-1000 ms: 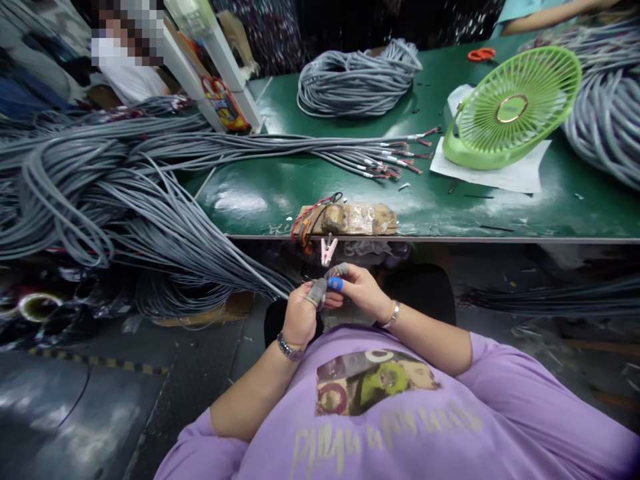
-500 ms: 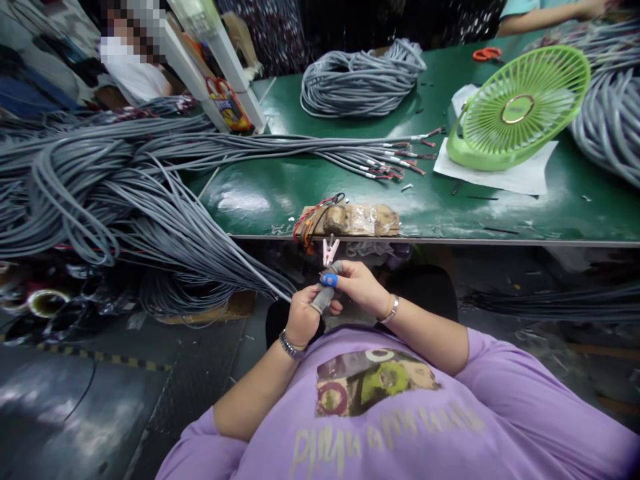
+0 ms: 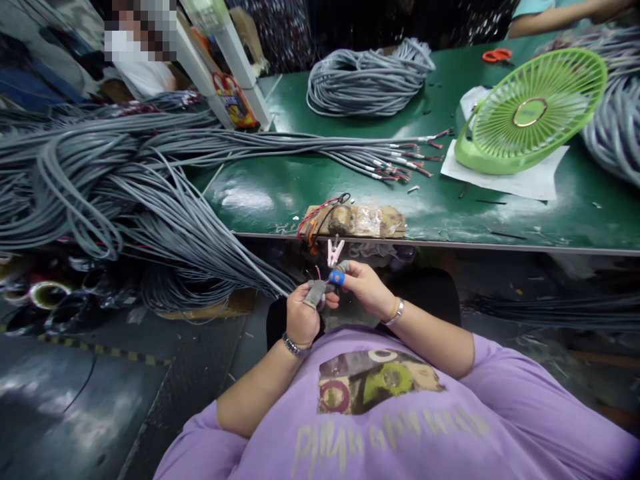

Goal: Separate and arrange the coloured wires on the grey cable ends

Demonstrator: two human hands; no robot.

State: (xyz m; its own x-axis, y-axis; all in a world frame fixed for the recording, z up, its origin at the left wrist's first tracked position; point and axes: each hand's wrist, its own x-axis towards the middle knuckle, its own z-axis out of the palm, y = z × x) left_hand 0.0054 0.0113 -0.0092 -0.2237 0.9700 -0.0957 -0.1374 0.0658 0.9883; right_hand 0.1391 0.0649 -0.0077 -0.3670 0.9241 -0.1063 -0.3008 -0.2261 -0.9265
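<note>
My left hand (image 3: 303, 315) is closed on the end of a grey cable, with grey coverings on its fingertips. Thin wires (image 3: 319, 272), one reddish, stick up just above its thumb. My right hand (image 3: 369, 291), close beside it, has its thumb and finger pinched together. Blue tape (image 3: 337, 277) wraps one of its digits, and whatever lies in the pinch is hidden. A pink clothespin (image 3: 335, 253) stands just beyond the right fingertips, at the table edge below a wooden block (image 3: 370, 221) with red and black leads.
Grey cables (image 3: 175, 207) spread over the left side, their stripped ends (image 3: 400, 167) on the green table (image 3: 270, 200). A coiled cable bundle (image 3: 367, 83), green fan (image 3: 530, 113) and orange-handled scissors (image 3: 497, 55) lie farther back. Another person's arm (image 3: 555, 19) reaches in at upper right.
My hands have moved slightly apart, the left one tilting. Thin wires now show above my left thumb. The view has shifted a little.
</note>
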